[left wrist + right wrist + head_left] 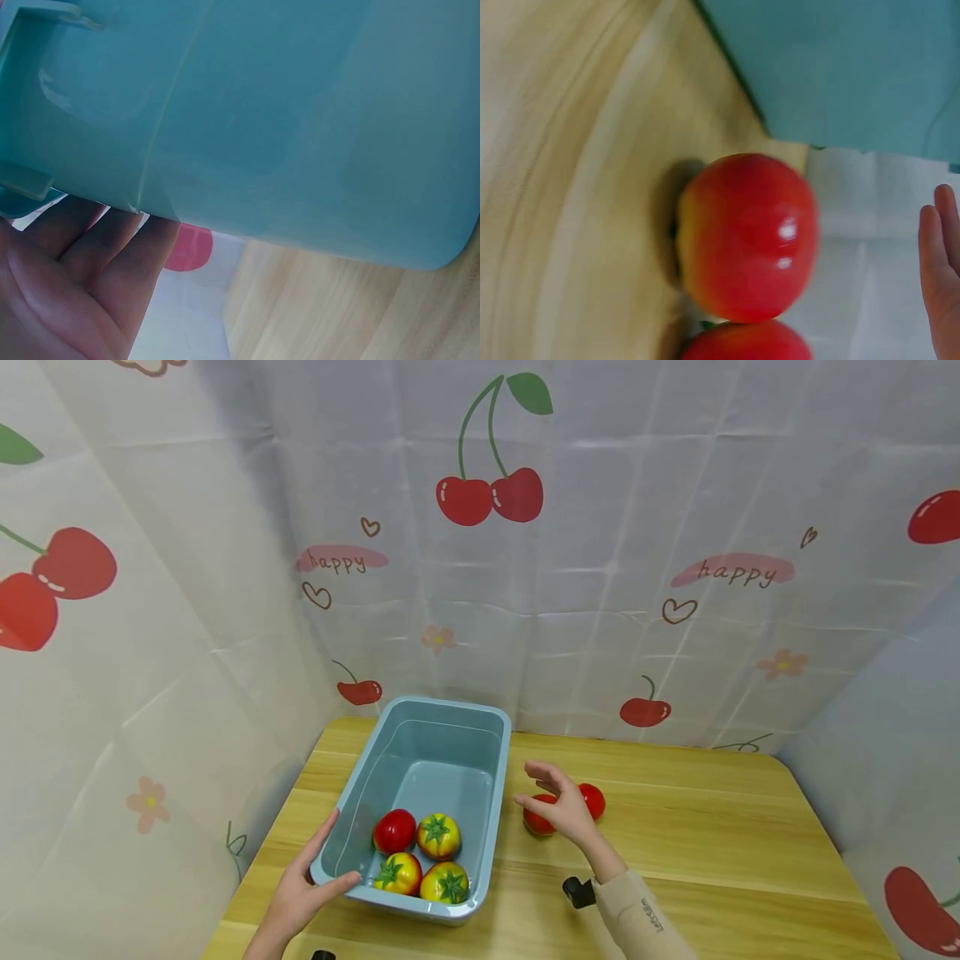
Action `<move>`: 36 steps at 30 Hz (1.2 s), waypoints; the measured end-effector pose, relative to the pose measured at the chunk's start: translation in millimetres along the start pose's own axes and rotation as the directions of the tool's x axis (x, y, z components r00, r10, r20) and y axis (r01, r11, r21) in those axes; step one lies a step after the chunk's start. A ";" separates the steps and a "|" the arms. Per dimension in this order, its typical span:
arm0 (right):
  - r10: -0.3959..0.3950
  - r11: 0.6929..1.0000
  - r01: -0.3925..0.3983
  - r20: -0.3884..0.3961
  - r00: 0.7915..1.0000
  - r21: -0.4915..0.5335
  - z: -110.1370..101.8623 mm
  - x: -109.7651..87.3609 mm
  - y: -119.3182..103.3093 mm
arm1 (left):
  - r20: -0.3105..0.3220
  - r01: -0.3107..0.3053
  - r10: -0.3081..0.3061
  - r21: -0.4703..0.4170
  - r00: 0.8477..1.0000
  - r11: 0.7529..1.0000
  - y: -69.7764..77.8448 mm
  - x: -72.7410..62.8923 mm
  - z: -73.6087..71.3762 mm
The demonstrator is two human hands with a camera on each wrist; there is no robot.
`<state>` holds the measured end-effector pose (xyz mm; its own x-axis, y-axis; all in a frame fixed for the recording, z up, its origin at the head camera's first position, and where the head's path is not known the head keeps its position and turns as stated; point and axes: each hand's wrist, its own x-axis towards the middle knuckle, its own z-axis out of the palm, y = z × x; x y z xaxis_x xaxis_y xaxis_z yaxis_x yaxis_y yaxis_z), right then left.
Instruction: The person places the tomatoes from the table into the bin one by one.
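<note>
A blue-grey plastic bin (496, 810) stands on the table, with several red and yellow tomatoes (438, 837) gathered at its near end. My left hand (296, 893) grips the bin's near left corner, thumb over the rim and fingers along the outer wall (285, 135). Right of the bin, two more tomatoes lie side by side on the table, one nearer the bin (537, 824) and one farther right (595, 800). Over the nearer one hovers my right hand (566, 814), thumb and fingers spread apart with nothing between them. In the right wrist view, that tomato (750, 236) sits apart from the fingers.
The wooden table (697, 852) extends to the right of the bin. White curtains (570, 635) printed with cherries close off the back and both sides. A black object (579, 892) sits at my right wrist by the sleeve.
</note>
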<state>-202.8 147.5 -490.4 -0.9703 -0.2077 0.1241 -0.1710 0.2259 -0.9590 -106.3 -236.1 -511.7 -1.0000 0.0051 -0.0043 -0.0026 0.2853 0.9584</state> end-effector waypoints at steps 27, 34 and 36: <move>0.130 0.982 -0.143 -0.113 0.985 -0.120 3.6 9.6 92.7 | -0.009 0.022 -0.022 0.031 1.000 0.999 1.2 -0.1 -0.1; 0.136 0.972 -0.153 -0.100 0.986 -0.178 7.6 2.9 103.1 | -0.006 0.022 -0.021 0.031 1.000 0.999 1.3 0.0 -0.2; 0.149 0.971 -0.165 -0.099 0.984 -0.175 9.6 0.4 105.7 | -0.004 0.022 -0.022 0.026 1.000 0.999 1.1 -0.1 -0.2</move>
<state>-219.6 162.1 -594.1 -0.9971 -0.0764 0.0045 -0.0362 0.4197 -0.9069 -106.2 -236.0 -510.6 -0.9997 -0.0048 -0.0247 -0.0250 0.3104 0.9503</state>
